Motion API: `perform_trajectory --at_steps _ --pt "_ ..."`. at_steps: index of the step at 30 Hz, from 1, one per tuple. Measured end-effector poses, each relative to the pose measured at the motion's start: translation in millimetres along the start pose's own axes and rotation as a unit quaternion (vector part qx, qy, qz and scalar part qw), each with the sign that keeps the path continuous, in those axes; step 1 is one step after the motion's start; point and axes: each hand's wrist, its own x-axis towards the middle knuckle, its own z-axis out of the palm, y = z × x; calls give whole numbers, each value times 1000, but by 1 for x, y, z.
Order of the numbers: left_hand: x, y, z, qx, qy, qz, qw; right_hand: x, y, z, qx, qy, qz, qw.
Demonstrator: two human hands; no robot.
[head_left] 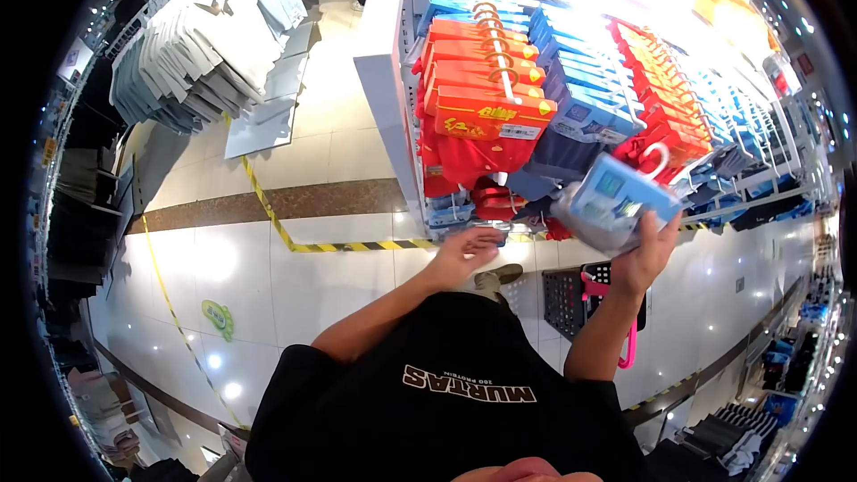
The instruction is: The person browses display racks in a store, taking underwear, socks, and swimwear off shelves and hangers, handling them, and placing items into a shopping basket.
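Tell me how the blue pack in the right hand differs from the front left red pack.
The blue pack is pale blue on its face; the red pack is red with yellow print. The blue pack is tilted in the right hand; the red pack hangs on the rack. Both carry printing.

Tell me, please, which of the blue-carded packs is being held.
The blue-carded pack in the grip of the right hand; the others are on the rack.
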Motion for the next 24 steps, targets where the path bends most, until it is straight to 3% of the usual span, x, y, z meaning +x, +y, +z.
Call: perform_trajectory --at_steps 3,4,6,7,9,12,13,16,18,22,24 --pt "6 38 18 -27 -122 38 991 -23 26 -9 -124 -10 30 992" --pt "5 35 28 -63 -111 41 991 -32 36 -6 -134 2 30 990" --pt "7 31 32 -76 -146 -51 985 -55 58 -16 -60 13 115 992" --pt "7 29 34 -21 -127 -70 989 -64 63 -18 -60 32 128 989" --pt "5 21 35 -70 -130 -80 986 -76 63 -14 -65 61 157 984" --pt "3 16 34 -122 -115 -98 981 -87 72 -20 -83 74 138 984" --pt "3 22 34 -155 -99 -109 977 -90 73 -18 -182 75 76 977" --pt "7 30 32 -259 -48 -139 955 -99 77 -35 -296 -103 139 939" --pt "9 41 27 -296 -17 -165 941 -110 83 -26 -271 -126 193 935" --pt "10 41 28 -302 24 -151 941 -124 92 -5 -314 -205 127 918" --pt "6 39 26 -295 25 -146 944 -124 92 5 -328 -190 102 920"
